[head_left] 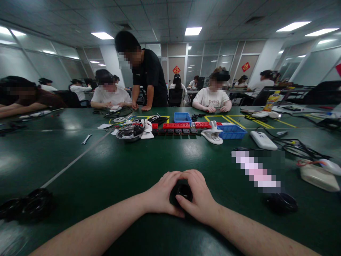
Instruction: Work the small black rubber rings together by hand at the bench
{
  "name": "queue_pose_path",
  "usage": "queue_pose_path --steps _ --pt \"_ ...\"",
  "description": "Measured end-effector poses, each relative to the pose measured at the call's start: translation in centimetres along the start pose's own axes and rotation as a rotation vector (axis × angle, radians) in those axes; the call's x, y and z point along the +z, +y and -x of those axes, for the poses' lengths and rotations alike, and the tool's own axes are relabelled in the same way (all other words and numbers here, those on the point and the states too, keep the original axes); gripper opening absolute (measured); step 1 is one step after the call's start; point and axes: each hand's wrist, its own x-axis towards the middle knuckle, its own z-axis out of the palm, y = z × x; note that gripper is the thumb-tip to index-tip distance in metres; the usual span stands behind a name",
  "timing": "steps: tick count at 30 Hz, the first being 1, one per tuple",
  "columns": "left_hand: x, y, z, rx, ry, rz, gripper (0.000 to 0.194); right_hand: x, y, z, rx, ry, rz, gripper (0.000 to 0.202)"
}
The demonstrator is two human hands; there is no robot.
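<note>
A wide room with a panelled ceiling and glass partitions [215, 58] lies behind a long dark green bench [128, 170], marked with yellow lines beyond the red-and-black row of blocks [176, 126] that runs across its middle. Behind that row, a person in black [153, 73] stands leaning with both arms down on the bench; a seated person in white [110, 92] is to the row's left, and another [211, 96] to its right. On the near side of the row are the wearer's two hands, left [162, 193] and right [199, 195], curled toward each other with fingers meeting at the far side. Well left of the row and nearer the wearer lie dark coils [37, 205], too dim to make out; well to its right, also nearer, is another dark coil [283, 202]. One blue tray [182, 117] stands behind the row, a second [232, 132] near its right end. A bowl of cables [129, 133] sits off its left end. A white clip [213, 134] stands at its right end. In front of the row, between the hands, is a small black ring [183, 195]: the right hand grasps it, thumb on its rim; whether the left grips it too, I cannot tell. Left of the row, past the bowl, lies a wrench [86, 139].
</note>
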Motion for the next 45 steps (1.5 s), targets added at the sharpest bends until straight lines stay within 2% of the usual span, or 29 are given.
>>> queue_pose_path --steps 3,7,12,16,19,23,26,30,33,35,38,42,45 --pt "0.7 0.6 0.1 -0.073 0.045 -0.116 0.085 0.4 0.0 -0.1 0.076 -0.048 0.061 0.03" --pt "1.3 1.2 0.2 -0.155 0.095 -0.155 0.059 0.6 -0.3 -0.3 0.144 -0.115 0.132 0.022" --pt "1.1 0.7 0.0 -0.121 0.088 -0.164 0.046 0.4 -0.4 -0.3 0.153 -0.113 0.103 0.02" --pt "0.4 -0.4 -0.2 -0.016 0.023 -0.115 0.049 -0.1 -0.3 -0.1 0.05 -0.117 -0.003 0.017" --pt "0.0 -1.1 -0.2 0.079 -0.029 -0.112 0.039 -0.4 -0.4 -0.1 -0.071 -0.137 -0.127 0.021" --pt "-0.1 -1.4 -0.2 0.13 -0.04 -0.147 0.031 -0.3 -0.6 -0.2 -0.198 -0.148 -0.24 0.023" --pt "0.1 -1.5 -0.3 0.16 -0.043 -0.173 0.028 -0.2 -0.7 -0.2 -0.223 -0.144 -0.262 0.018" --pt "0.1 -1.4 -0.3 0.159 -0.035 -0.193 0.032 -0.4 -0.8 -0.2 -0.232 -0.144 -0.27 0.019" --pt "0.1 -1.1 -0.2 0.108 -0.035 -0.185 0.055 -0.5 -0.7 -0.2 -0.218 -0.128 -0.256 0.024" --pt "0.2 -0.8 -0.1 0.05 -0.029 -0.18 0.073 -0.4 -0.6 -0.1 -0.153 -0.095 -0.215 0.028" --pt "0.6 0.0 0.1 -0.042 -0.002 -0.206 0.084 0.0 -0.1 0.1 -0.02 -0.052 -0.137 0.031" --pt "1.1 1.0 0.2 -0.136 0.048 -0.223 0.084 0.6 0.3 0.1 0.08 -0.064 -0.047 0.032" --pt "1.2 1.3 0.2 -0.175 0.09 -0.222 0.07 0.8 0.3 0.0 0.114 -0.102 0.016 0.027"
